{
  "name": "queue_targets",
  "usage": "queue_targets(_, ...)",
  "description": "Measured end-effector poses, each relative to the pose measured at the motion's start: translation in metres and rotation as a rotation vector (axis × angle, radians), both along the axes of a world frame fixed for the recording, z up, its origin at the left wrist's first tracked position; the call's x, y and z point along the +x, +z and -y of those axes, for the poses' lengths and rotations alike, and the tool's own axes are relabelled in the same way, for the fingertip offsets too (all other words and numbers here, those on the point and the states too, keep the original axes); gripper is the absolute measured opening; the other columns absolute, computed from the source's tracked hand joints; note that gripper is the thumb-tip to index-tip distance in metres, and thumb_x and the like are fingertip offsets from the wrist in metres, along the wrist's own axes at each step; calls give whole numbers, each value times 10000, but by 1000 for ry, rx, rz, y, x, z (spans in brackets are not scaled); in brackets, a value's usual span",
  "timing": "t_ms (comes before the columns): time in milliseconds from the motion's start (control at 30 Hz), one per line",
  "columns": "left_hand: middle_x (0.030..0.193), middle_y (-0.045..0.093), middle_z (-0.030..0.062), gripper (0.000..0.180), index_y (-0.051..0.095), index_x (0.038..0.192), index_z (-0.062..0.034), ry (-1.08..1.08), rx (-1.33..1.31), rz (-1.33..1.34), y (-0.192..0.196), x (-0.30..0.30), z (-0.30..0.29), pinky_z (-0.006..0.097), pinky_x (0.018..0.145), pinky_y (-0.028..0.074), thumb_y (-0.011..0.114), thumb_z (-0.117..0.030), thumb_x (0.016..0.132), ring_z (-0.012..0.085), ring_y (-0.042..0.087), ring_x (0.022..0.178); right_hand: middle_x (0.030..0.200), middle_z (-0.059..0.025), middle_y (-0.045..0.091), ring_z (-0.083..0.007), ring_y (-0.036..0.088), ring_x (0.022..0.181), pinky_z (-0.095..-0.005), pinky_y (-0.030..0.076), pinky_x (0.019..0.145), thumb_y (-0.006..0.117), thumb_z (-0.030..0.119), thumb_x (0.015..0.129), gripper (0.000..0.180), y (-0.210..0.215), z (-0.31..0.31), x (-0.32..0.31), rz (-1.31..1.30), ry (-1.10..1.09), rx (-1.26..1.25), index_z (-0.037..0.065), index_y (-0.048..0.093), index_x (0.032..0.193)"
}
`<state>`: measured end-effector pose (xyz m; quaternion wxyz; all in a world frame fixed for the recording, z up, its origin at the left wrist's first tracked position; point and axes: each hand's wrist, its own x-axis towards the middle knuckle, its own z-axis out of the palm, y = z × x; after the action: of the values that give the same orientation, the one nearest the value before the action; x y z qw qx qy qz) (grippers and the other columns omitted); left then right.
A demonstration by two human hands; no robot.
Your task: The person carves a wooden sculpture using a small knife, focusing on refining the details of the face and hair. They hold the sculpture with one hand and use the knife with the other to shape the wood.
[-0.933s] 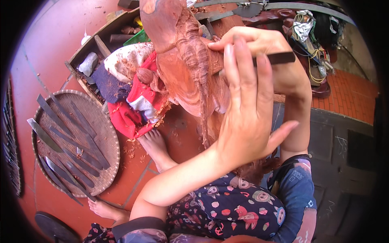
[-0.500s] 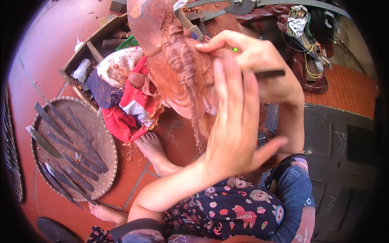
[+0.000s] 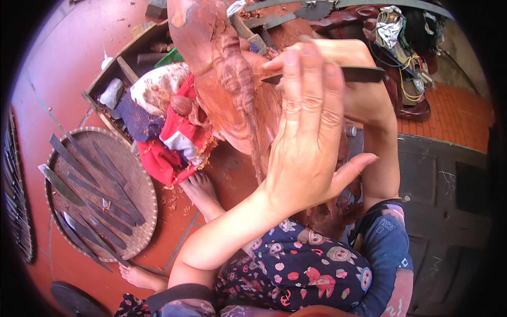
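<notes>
A reddish-brown wood carving (image 3: 229,79) with a ridged, root-like band rises in front of me. My right hand (image 3: 338,63) curls around a flat dark carving blade (image 3: 364,74), whose tip meets the wood just right of the band. Its fingers are partly hidden behind my left hand (image 3: 306,127). The left hand lies flat across the blade, fingers stretched out and thumb spread to the right. The fingertips of the left hand are slightly blurred.
At left, a round woven tray (image 3: 153,211) holds several flat blades. Red, white and navy cloths (image 3: 163,127) with shavings lie against a wooden box (image 3: 97,113). A dark panel (image 3: 438,211) lies at right. My bare feet (image 3: 203,193) are on the red tiles.
Both hands and the blade have moved up, away from me, along the carving. More of the blade's tip now shows left of my fingers.
</notes>
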<state>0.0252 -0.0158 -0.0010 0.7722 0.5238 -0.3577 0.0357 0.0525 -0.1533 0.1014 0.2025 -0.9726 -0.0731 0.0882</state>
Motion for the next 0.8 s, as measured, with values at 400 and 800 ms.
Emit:
queue_targets(400, 1553, 326, 276, 829, 484, 1430, -29, -205, -21, -57, -1, -36, -37, 681, 1131, 234, 851, -243, 718, 647, 161, 1410, 1143, -189, 643, -279, 656, 1002, -365, 532, 833, 716, 100, 813, 129, -20, -23, -34, 232, -165, 44, -4, 643, 827)
queue_targets(800, 1551, 117, 436, 1054, 223, 1531, 82, -129, 56, -87, -9, -29, -25, 677, 1128, 212, 846, -227, 739, 694, 63, 1398, 1214, -225, 619, -324, 656, 1103, -380, 534, 941, 751, 136, 778, 223, -35, -24, -40, 138, -117, 101, -39, 696, 906)
